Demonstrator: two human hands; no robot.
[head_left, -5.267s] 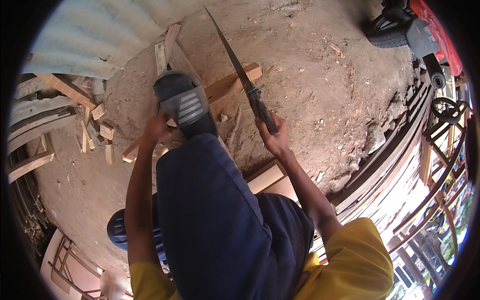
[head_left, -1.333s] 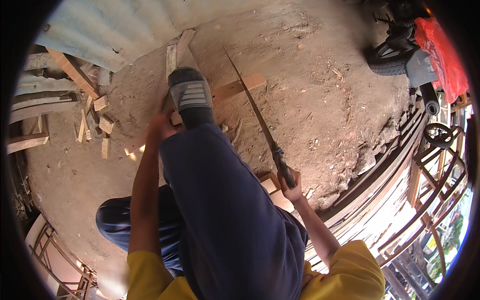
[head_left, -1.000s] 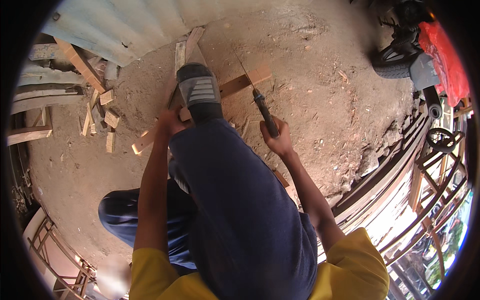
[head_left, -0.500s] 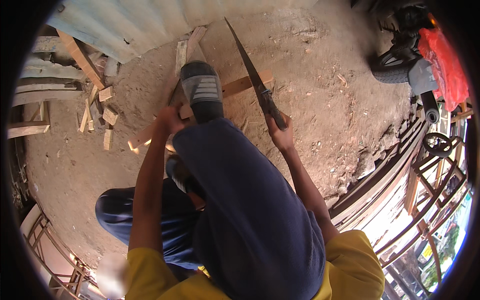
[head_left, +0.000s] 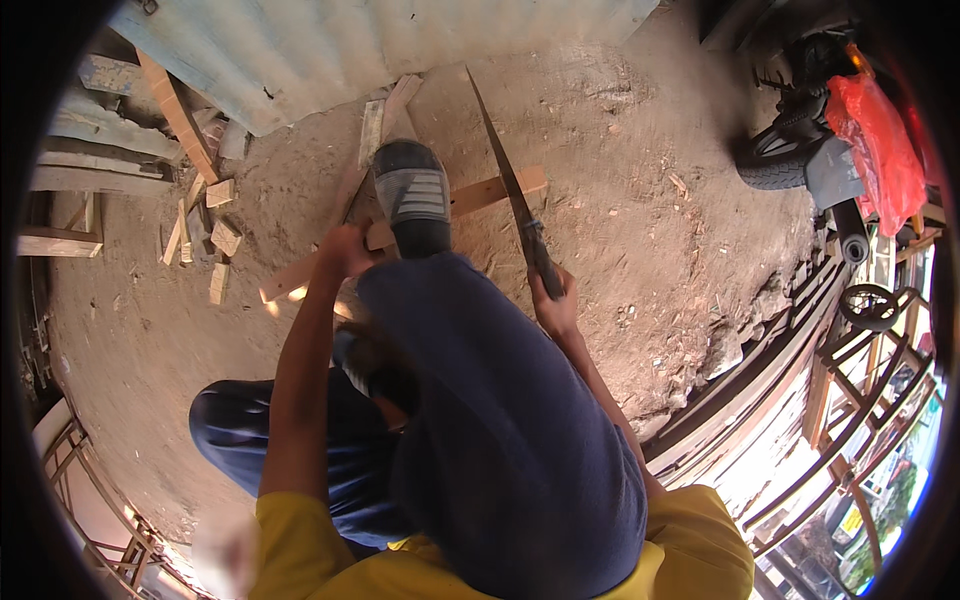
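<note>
A wooden plank (head_left: 485, 194) lies slantwise in front of me, pinned under my shoe (head_left: 414, 195). My left hand (head_left: 347, 251) is closed round the plank on the left of the shoe; its fingertips are partly hidden. To the right of the shoe, a handsaw (head_left: 507, 172) with a long dark tapering blade crosses the plank near its right end. My right hand (head_left: 557, 303) is wrapped round the saw's handle, close to my raised knee. The blade points away from me, toward the corrugated sheet.
Wood offcuts (head_left: 226, 236) lie at the left on the dirt floor (head_left: 640, 200). A corrugated metal sheet (head_left: 380, 45) spans the far side. At the right are a motorbike wheel (head_left: 775, 158), a red plastic bag (head_left: 878, 145) and stacked timber strips (head_left: 735, 395).
My right hand has drawn the saw back toward me, its blade still across the plank. My left hand keeps its place on the plank. The whole view has shifted slightly.
</note>
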